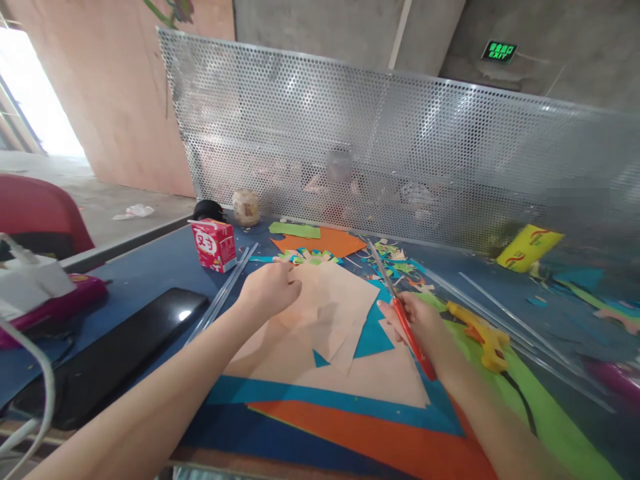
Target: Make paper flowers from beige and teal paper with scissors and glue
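Left hand (270, 288): grip loosely curled, fingertips pressing the beige paper (330, 313) flat on the tabletop (145, 273).
Right hand (420, 323): grip wrapped around red-handled scissors (400, 307), blades pointing away.

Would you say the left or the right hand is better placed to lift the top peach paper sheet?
Left, probably: the left hand already rests on the peach paper sheet, while the right hand is gripping the red-handled scissors.

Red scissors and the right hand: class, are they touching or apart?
Touching. The head view shows the right hand wrapped around the red scissors, handle hidden in its grip.
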### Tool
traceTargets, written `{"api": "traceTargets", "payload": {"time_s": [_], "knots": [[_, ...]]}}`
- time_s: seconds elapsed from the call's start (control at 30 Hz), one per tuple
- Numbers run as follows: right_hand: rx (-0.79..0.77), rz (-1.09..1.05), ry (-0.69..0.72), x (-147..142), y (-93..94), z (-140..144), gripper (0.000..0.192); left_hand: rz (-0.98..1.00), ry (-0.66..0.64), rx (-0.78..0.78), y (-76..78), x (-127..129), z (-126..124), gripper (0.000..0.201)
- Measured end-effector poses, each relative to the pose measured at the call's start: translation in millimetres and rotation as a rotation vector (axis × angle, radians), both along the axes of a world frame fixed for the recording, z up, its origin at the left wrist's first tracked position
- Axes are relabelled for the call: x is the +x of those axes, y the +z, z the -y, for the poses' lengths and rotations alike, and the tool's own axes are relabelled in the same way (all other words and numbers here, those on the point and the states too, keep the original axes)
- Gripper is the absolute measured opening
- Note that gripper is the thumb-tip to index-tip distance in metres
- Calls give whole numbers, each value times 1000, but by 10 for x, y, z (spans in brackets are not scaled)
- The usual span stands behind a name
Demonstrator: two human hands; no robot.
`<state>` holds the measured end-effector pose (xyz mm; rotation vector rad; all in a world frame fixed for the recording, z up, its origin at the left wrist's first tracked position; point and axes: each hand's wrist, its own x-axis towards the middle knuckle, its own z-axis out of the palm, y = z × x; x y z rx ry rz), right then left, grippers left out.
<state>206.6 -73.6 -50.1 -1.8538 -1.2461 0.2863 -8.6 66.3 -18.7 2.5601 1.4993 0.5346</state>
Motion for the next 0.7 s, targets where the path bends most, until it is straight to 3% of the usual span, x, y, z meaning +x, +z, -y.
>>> {"api": "traceTargets", "payload": {"time_s": [0.07, 0.13, 0.2, 0.27, 0.33, 0.5, 0.7], "knots": [[-71, 10, 11, -5, 12, 3, 34, -40, 18, 168, -39, 4, 38, 50], [-109, 19, 20, -29, 27, 15, 29, 10, -108, 308, -87, 19, 93, 65], [-117, 45, 26, -65, 41, 28, 24, 26, -439, 275, -131, 48, 161, 67], [-137, 94, 17, -104, 54, 36, 22, -28, -828, 123, -164, 89, 226, 67], [-155, 147, 7, -135, 67, 38, 20, -90, -1026, -6, -180, 127, 267, 68], [-149, 204, -3, -152, 73, 38, 18, -77, -945, -150, -148, 114, 221, 42], [-126, 148, 24, -140, 29, 25, 22, 151, -828, -281, -153, 67, 126, 20]]}}
